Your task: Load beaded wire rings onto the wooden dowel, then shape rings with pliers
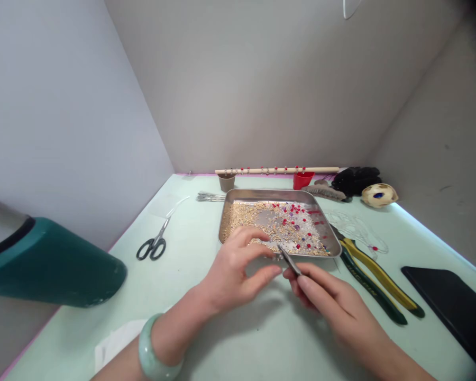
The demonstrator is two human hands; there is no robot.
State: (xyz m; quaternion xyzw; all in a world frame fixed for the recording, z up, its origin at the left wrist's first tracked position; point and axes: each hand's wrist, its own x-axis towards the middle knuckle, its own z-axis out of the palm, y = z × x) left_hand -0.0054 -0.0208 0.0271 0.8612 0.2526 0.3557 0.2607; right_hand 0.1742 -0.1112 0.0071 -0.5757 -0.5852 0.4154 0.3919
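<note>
A metal tray (333, 233) full of small gold, clear and red beads sits at the middle of the table. My left hand (241, 264) is at the tray's near edge, its fingers curved and apart from the thumb; a few tiny clear beads show near its fingertips, too small to tell if they are held. Just right of it, my right hand (325, 296) is closed around a slim dark metal tool (289, 261), whose tip points up and left toward the tray. The two hands are close to each other, below the tray's front rim.
Scissors (154, 246) and a large green bottle (55, 262) are on the left. Pliers (375, 278), a black flat object (448, 301) and clear strands (353, 230) lie right. Behind the tray, a beaded wooden stick (257, 171) rests on a brown cup (227, 182) and a red cup (302, 181).
</note>
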